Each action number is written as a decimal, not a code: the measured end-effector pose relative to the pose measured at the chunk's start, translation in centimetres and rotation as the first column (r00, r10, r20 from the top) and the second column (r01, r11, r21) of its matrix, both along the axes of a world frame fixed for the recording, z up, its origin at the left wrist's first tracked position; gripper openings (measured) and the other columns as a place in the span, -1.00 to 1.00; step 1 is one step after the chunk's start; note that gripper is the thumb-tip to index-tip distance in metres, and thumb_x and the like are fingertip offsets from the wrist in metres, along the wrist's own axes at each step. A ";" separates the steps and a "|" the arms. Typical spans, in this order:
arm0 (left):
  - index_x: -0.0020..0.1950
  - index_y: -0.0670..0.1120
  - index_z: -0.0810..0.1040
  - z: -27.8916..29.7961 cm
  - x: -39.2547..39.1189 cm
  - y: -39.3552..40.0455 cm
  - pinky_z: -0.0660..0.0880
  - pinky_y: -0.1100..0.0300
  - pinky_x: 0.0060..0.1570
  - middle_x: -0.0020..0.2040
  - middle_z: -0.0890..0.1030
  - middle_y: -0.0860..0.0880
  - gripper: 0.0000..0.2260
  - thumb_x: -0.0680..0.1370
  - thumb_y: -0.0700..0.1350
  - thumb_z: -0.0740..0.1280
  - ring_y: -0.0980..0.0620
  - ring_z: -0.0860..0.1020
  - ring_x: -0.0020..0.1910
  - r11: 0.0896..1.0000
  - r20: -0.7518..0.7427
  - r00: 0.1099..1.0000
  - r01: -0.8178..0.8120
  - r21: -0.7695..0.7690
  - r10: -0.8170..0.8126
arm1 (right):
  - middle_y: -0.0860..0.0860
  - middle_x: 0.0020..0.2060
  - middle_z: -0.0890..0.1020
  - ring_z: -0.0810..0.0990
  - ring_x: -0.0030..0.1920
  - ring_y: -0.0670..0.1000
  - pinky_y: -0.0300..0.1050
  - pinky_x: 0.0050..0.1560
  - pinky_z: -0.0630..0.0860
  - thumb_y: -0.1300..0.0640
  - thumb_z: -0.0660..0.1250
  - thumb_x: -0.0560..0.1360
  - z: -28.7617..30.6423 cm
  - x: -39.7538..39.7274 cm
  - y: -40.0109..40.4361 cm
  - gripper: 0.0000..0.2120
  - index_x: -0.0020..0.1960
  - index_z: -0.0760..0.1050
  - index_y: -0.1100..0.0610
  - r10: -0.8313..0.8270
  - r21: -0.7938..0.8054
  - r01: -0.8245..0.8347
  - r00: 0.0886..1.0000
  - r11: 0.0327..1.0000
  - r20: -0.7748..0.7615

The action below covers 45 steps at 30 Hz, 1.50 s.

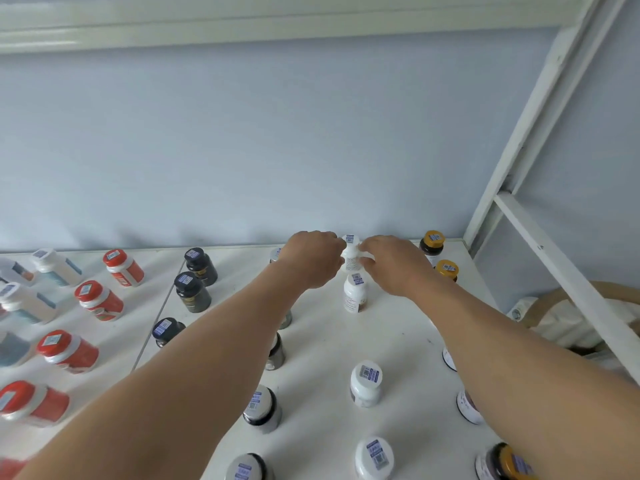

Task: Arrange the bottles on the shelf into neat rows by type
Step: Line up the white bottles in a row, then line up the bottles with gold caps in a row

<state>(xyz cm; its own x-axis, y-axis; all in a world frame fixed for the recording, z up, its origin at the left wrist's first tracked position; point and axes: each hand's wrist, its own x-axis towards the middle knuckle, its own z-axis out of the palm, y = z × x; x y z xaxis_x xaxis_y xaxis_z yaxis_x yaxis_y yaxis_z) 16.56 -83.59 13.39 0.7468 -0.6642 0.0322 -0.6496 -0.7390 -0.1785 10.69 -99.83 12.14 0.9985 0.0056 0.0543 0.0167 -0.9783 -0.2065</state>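
Head view: nearest the camera stand two white bottles [365, 383] in a column, with two more farther back, four in all. To their left runs a column of grey-capped bottles [260, 408] — two show plainly, others are partly hidden behind the left forearm. Three dark bottles [191, 292] stand left of that, four red bottles [100, 301] farther left, and a few pale blue-labelled bottles [51, 266] sit blurred at the left edge. On the right, three yellow-capped bottles [431, 243] line the shelf's right side, one near and two far, with two more part-hidden bottles between them whose cap colour I cannot tell.

Open room lies between the columns, widest around the middle white bottles. The white shelf [398, 334] ends at a pale blue back wall and, on the right, at a white frame post [540, 109].

At the back, the left hand [313, 258] and the right hand [393, 263] both close around the farthest white bottle [350, 252], fingers on either side — it stands upright near the wall.
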 end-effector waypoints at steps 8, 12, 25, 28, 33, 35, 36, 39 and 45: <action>0.24 -0.02 0.50 1.1 -8.2 1.3 0.38 0.11 -0.18 0.15 0.57 0.01 -0.73 0.64 0.01 0.12 -0.11 0.58 0.04 0.993 0.030 0.994 0.107 -0.042 -0.105 | -0.03 0.32 0.49 0.44 0.27 0.07 -0.05 0.17 0.34 -0.02 0.14 0.62 2.4 -9.0 1.4 -0.66 0.34 0.43 0.02 -0.110 -0.013 0.111 0.993 0.994 0.049; 0.18 -0.03 0.50 0.6 -12.9 1.8 0.42 0.09 -0.20 0.11 0.57 0.00 -0.74 0.63 0.03 0.12 -0.11 0.58 0.00 0.989 0.011 0.990 0.139 -0.057 -0.138 | -0.05 0.32 0.48 0.44 0.27 0.06 -0.07 0.14 0.38 -0.04 0.16 0.60 2.4 -14.2 1.6 -0.66 0.33 0.44 0.01 -0.168 0.036 0.166 0.984 0.985 0.059; 0.23 -0.05 0.49 -1.6 -26.1 -1.4 0.39 0.10 -0.12 0.18 0.55 -0.01 -0.71 0.63 0.04 0.12 -0.08 0.53 0.11 0.979 -0.094 0.985 0.127 -0.161 -0.143 | 0.03 0.19 0.55 0.50 0.15 0.09 0.01 0.11 0.47 -0.07 0.18 0.58 1.1 -27.4 -2.1 -0.66 0.25 0.47 0.09 -0.247 0.201 0.218 0.960 0.955 0.132; 0.31 -0.06 0.45 -3.8 -29.2 -2.6 0.49 0.01 0.09 0.27 0.52 -0.02 -0.67 0.62 0.06 0.15 -0.08 0.49 0.22 0.977 -0.226 0.972 0.018 -0.214 -0.068 | -0.03 0.34 0.44 0.39 0.33 0.01 -0.13 0.21 0.33 -0.10 0.21 0.57 -1.0 -31.7 -3.4 -0.55 0.41 0.33 0.03 -0.239 0.383 0.175 0.963 0.907 0.125; 0.43 -0.09 0.35 -8.4 -33.6 -4.2 0.36 0.02 0.30 0.41 0.39 -0.04 -0.55 0.60 0.09 0.22 -0.05 0.33 0.39 0.965 -0.363 0.931 -0.127 -0.227 0.038 | -0.12 0.43 0.32 0.29 0.41 -0.09 -0.08 0.33 0.30 -0.22 0.27 0.50 -8.0 -37.4 -7.4 -0.38 0.47 0.21 -0.03 -0.218 0.437 0.219 0.974 0.872 -0.053; 0.48 -0.09 0.28 -10.2 -34.7 -4.8 0.28 0.06 0.36 0.47 0.32 -0.03 -0.49 0.60 0.12 0.23 -0.04 0.25 0.45 0.962 -0.362 0.931 -0.142 -0.232 0.050 | -0.08 0.43 0.33 0.30 0.40 -0.06 -0.08 0.34 0.30 -0.16 0.31 0.50 -10.2 -38.0 -8.7 -0.38 0.47 0.22 0.00 -0.181 0.387 0.205 0.979 0.899 -0.097; 0.49 -0.09 0.25 -11.0 -35.0 -5.1 0.24 0.07 0.38 0.49 0.29 -0.03 -0.46 0.59 0.14 0.23 -0.03 0.21 0.47 0.961 -0.358 0.932 -0.146 -0.235 0.054 | -0.05 0.43 0.33 0.30 0.39 -0.04 -0.09 0.35 0.29 -0.13 0.32 0.50 -11.0 -37.9 -9.2 -0.39 0.46 0.23 0.03 -0.153 0.357 0.181 0.983 0.917 -0.103; 0.55 -0.08 0.14 -13.2 -35.2 -5.9 0.08 0.10 0.46 0.56 0.13 -0.03 -0.33 0.56 0.23 0.23 -0.03 0.05 0.54 0.965 -0.355 0.931 -0.168 -0.204 0.087 | -0.01 0.46 0.30 0.25 0.43 0.01 -0.04 0.41 0.18 -0.13 0.33 0.50 -13.1 -37.0 -10.2 -0.39 0.46 0.28 0.07 -0.084 0.190 0.096 0.994 0.977 -0.073; 0.56 -0.05 0.13 -16.8 -35.1 -6.7 -0.09 0.09 0.51 0.59 0.07 -0.01 -0.28 0.53 0.30 0.20 -0.03 -0.03 0.56 0.938 -0.279 0.951 -0.213 -0.275 0.134 | 0.01 0.36 0.40 0.33 0.36 0.09 0.02 0.33 0.21 -0.16 0.42 0.40 -16.4 -35.7 -10.9 -0.40 0.34 0.42 0.10 -0.078 0.067 0.071 0.991 0.995 0.109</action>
<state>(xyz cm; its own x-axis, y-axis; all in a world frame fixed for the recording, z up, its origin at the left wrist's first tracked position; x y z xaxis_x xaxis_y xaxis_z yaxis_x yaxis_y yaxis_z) -18.53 -90.33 -3.37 0.8587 -0.5125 0.0038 -0.5006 -0.8371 0.2207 -24.96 -110.76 -4.26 0.9837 -0.0756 0.1632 -0.0294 -0.9628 -0.2685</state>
